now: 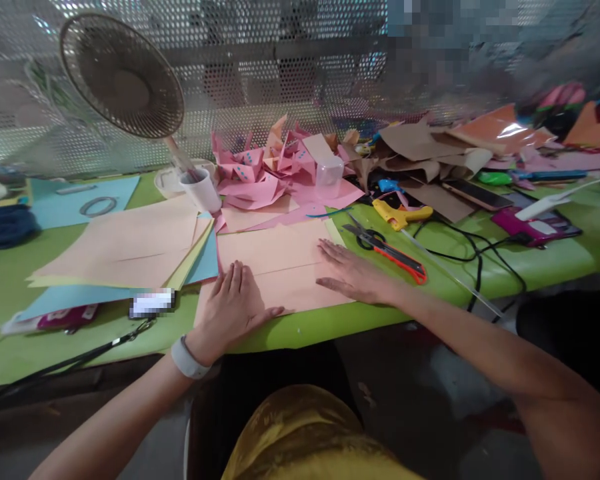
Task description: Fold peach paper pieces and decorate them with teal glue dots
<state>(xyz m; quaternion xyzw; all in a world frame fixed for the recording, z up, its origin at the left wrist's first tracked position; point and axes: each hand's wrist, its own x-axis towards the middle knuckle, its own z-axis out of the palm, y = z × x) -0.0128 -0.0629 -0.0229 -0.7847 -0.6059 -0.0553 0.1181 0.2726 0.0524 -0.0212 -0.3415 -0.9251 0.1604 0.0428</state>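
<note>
Flat hands on creased peach paper

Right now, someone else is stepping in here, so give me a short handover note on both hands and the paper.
Left hand: flat, palm down on the peach paper sheet, near its front left corner.
Right hand: flat on the same sheet, at its right edge. Neither hand grips anything.
The sheet lies on the green table and shows one crease across its width.
Scissors and a yellow glue gun lie untouched to the right.
Done: one fold. Left: pressing it flat, any further folds.
</note>
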